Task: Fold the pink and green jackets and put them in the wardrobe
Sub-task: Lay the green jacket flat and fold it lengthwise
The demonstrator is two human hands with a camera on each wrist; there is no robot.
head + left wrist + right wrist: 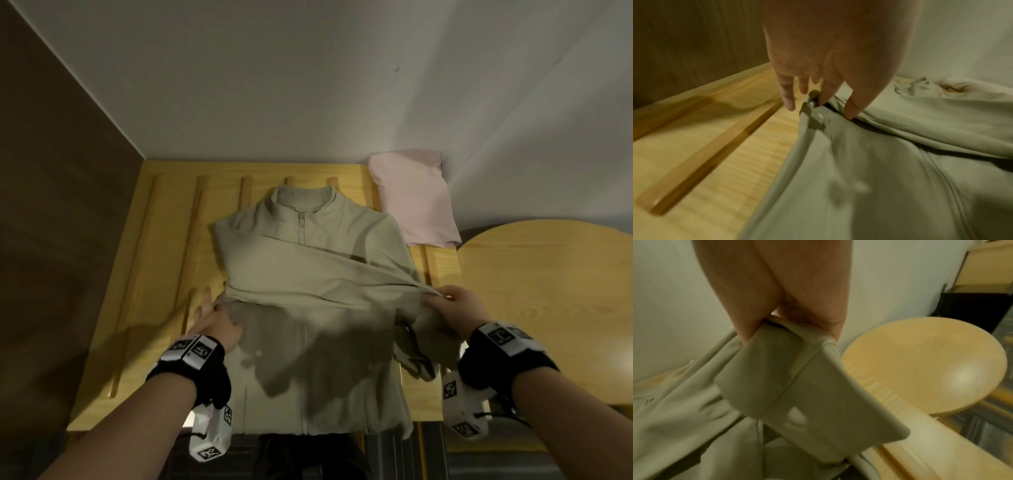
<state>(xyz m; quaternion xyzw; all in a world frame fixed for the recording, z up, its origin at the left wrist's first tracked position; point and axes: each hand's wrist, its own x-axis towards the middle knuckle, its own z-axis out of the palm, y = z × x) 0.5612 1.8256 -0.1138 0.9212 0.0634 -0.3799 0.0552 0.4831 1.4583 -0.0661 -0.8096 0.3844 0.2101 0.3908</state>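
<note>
The head camera looks down from above at the whole green jacket (318, 260) on the table (144, 274), while the wrist cameras sit close behind the left hand (828, 48) and right hand (777, 288), sharing that jacket's opposite edges.

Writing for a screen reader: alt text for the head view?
A green jacket lies on a wooden table; the right hand pinches its sleeve across the front, the left hand holds the other side. Folded pink jacket beyond.

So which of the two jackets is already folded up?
The pink jacket, a folded bundle at the far right. The green jacket lies spread flat, one sleeve pulled across its chest.
</note>
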